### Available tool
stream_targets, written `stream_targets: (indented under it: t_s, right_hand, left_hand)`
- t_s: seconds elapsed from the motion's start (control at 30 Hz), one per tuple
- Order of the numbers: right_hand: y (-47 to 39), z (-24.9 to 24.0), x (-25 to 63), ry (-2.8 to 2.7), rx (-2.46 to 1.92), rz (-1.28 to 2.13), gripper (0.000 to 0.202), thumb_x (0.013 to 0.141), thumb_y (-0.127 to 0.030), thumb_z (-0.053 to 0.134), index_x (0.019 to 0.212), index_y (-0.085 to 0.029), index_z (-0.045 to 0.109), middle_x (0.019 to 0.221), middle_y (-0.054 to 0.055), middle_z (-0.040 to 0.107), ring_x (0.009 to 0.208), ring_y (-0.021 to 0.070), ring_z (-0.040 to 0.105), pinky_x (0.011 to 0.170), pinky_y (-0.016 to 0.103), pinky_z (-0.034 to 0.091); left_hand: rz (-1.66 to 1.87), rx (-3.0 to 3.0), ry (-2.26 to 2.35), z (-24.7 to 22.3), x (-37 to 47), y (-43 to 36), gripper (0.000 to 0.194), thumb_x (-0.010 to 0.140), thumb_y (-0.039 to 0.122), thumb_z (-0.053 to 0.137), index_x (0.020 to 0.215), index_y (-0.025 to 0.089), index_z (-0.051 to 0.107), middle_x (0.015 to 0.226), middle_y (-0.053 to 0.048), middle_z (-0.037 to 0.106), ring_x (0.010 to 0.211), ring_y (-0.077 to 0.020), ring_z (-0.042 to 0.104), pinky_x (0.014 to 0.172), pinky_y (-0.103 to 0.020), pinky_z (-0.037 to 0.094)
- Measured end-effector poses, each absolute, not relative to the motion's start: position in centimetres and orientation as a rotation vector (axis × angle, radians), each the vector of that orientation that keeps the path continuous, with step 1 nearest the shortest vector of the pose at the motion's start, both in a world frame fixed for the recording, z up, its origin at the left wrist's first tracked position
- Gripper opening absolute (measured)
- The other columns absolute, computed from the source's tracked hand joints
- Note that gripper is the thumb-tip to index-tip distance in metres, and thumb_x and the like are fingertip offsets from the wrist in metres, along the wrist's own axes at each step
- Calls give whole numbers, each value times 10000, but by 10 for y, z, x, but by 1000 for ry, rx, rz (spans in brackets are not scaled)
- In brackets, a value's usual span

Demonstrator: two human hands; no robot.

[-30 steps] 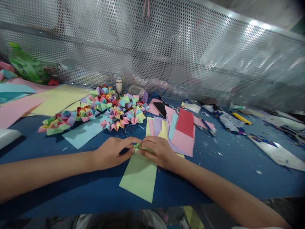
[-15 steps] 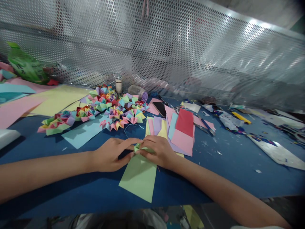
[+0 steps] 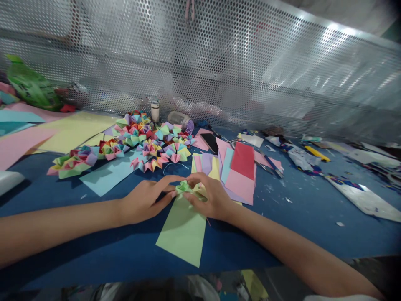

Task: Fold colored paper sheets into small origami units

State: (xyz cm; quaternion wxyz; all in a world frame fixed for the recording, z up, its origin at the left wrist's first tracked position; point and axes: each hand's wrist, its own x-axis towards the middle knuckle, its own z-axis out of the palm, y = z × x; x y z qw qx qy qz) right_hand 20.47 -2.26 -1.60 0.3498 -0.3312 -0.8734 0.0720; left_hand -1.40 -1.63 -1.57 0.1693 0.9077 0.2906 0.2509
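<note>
A small folded green paper piece (image 3: 182,188) is pinched between both hands near the middle of the table. My left hand (image 3: 147,200) holds its left side with thumb and fingertips. On the other side my right hand (image 3: 208,196) has its thumb and curved fingers on the same piece. Under and in front of the hands lies a flat light green sheet (image 3: 183,234), its upper end partly covered. Behind the hands is a cluster of multicoloured folded paper units (image 3: 150,146), with a light blue sheet (image 3: 108,175) beside it.
Right of centre lie a red sheet (image 3: 242,160), pink sheets (image 3: 239,186), a black phone (image 3: 209,142) and a blue pen-like tool (image 3: 273,166). A clear jar (image 3: 178,119) and green bottle (image 3: 33,85) stand or lie by the perforated metal screen (image 3: 200,62). Scraps lie far right.
The fingers of my right hand have lifted and arched, and more of the folded green piece shows between the hands. The camera view has shifted slightly.
</note>
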Motion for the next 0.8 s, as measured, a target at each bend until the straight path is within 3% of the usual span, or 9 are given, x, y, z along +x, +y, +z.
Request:
stream_targets:
  t_s: [0.1,0.23,0.5,0.67,0.8]
  right_hand:
    - [-21,-19,206,-2148,-815,230,281,794,-230,594,1037,-205,456,871,42,607,775,149,596,696,278,491]
    - [-20,-20,205,-2148,-799,303,183,801,-222,606,957,-201,511,862,42,623,801,152,617,694,268,506]
    - [-20,-19,203,-2098,-794,573,207,775,-195,645,946,-186,530,858,35,632,782,128,631,720,265,533]
    - [-19,-21,203,-2055,-808,705,244,765,-184,656,961,-193,511,846,20,635,756,119,635,717,271,543]
    - [-21,-19,201,-2053,-808,715,180,775,-182,642,913,-188,526,820,17,632,740,117,635,709,261,539]
  left_hand:
    - [701,2537,838,-15,-14,-17,385,920,221,400,1287,226,286,950,-26,723,587,-137,659,457,-192,386]
    - [744,2494,874,-20,-13,-16,444,869,263,500,1272,243,316,941,-5,730,756,-172,693,519,-189,439]
    - [701,2572,919,-22,-14,-14,341,906,296,451,1237,238,389,879,9,737,743,-172,699,512,-190,442]
    - [699,2671,927,-25,-16,-14,282,922,303,418,1196,244,447,862,5,729,745,-162,691,596,-207,471]
    - [739,2709,919,-26,-16,-14,283,922,305,407,1192,240,463,844,-6,719,713,-153,684,607,-204,475]
